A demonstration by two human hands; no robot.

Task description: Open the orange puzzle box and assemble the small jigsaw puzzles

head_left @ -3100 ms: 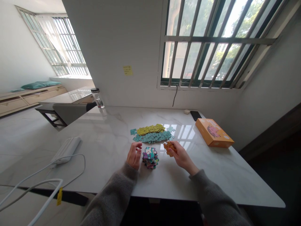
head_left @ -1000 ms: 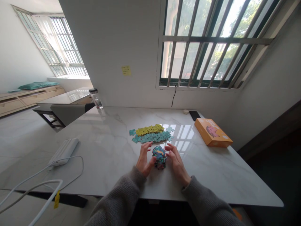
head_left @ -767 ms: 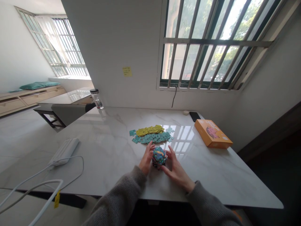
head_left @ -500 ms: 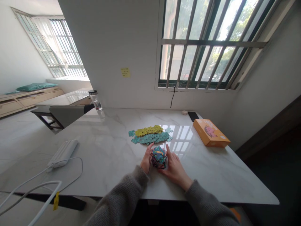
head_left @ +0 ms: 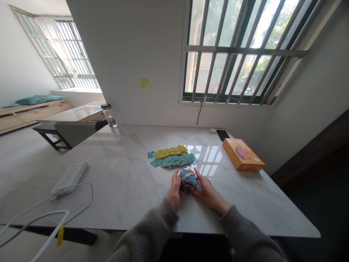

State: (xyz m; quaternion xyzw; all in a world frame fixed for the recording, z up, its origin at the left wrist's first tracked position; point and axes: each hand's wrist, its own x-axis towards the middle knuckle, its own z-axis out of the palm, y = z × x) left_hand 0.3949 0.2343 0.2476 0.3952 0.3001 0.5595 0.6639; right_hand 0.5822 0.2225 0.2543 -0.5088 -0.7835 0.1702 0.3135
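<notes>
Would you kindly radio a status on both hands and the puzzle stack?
Left hand and right hand cupped around jigsaw-piece stack; grip firmness unclear. Multicoloured piece on top. Yellow pieces and teal pieces lie beyond, not blocking.

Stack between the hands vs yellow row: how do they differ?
Shape: the stack is piled compactly; the yellow row fans out lengthwise.
Colour: the stack is multicoloured; the yellow row is mostly plain.
Contact: left hand and right hand flank the stack; neither touches the yellow row.
Shared: both are jigsaw-cut.
</notes>
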